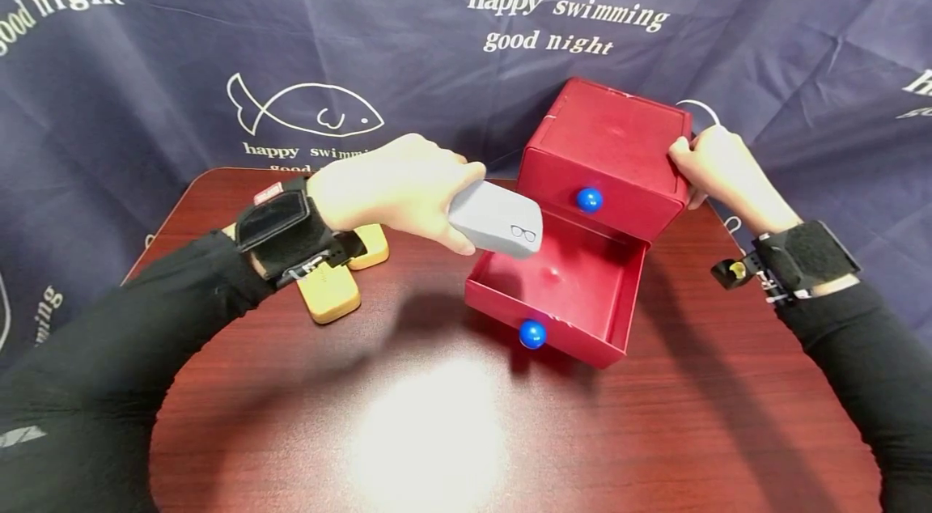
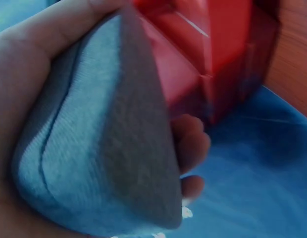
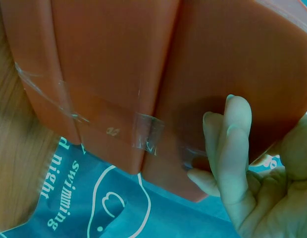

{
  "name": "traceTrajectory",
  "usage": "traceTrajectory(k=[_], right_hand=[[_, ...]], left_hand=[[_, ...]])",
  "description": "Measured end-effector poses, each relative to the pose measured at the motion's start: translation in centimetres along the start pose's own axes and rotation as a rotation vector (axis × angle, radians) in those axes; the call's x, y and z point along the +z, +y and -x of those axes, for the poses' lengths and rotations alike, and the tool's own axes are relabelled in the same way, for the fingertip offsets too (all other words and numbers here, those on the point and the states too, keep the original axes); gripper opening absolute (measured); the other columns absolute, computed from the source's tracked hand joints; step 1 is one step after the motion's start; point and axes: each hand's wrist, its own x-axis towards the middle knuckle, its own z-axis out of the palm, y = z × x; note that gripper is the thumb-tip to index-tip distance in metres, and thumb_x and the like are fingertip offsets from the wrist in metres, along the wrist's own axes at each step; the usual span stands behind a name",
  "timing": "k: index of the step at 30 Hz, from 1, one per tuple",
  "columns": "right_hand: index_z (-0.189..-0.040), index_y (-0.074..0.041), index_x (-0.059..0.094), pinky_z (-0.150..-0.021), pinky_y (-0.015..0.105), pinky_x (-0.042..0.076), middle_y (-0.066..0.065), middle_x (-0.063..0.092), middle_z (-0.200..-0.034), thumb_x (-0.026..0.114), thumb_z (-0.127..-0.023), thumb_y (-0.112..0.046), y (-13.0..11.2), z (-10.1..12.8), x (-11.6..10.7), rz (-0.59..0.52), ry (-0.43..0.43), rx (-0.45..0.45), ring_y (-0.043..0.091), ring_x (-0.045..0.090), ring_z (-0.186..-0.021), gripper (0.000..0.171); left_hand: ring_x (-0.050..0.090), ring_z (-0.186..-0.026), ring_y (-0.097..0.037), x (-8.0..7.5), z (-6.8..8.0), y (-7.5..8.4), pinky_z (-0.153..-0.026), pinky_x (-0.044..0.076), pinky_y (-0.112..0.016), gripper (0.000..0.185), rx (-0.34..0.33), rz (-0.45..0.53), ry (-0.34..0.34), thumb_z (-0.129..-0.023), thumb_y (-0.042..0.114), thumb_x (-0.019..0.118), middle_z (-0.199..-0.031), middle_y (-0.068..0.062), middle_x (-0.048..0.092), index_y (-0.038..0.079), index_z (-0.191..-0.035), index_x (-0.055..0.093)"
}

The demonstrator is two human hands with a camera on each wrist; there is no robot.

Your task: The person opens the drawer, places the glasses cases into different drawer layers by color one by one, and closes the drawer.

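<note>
Grey felt glasses case [image 1: 497, 219], judged light and soft, was clasped lengthwise by the left hand [image 1: 393, 185]; the red drawer box [image 1: 607, 149] was gripped by the right hand [image 1: 717, 169].

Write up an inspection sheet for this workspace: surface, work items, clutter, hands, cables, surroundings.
Surface: dark red wooden table, glare patch near the front edge.
Work items: grey glasses case held above the open lower drawer, which looks empty; red drawer box, upper drawer closed, blue ball knobs on both.
Clutter: two yellow wooden blocks behind the left wrist.
Hands: left hand grips the case; right hand holds the box's back right corner.
Cables: nothing seen.
Surroundings: navy fish-print cloth as backdrop.
</note>
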Motion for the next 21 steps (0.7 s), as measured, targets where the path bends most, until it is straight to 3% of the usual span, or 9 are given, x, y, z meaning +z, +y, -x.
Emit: traceTrajectory(k=[9, 21], right_hand=[[-0.06, -0.001, 0.057, -0.045, 0.027, 0.042, 0.005, 0.059, -0.041, 0.031, -0.093, -0.026, 0.1, -0.1, 0.1, -0.011, -0.006, -0.001, 0.017, 0.061, -0.034, 0.049], [-0.064, 0.003, 0.058, -0.044, 0.026, 0.043, 0.006, 0.059, -0.042, 0.031, -0.094, -0.027, 0.0, -0.1, 0.0, -0.007, -0.007, 0.008, 0.017, 0.061, -0.034, 0.05]], left_hand=[[0.068, -0.088, -0.022, -1.5, -2.8, 3.2, -0.081, 0.054, -0.041, 0.061, 0.059, -0.061, -0.091, -0.074, 0.058, 0.078, -0.1, -0.002, 0.072, 0.014, -0.114, 0.063], [0.066, -0.095, -0.019, -1.4, -7.1, 5.5, -0.086, 0.056, -0.037, 0.059, 0.108, -0.161, -0.182, -0.066, 0.052, 0.085, -0.105, 0.0, 0.073, 0.016, -0.111, 0.071]])
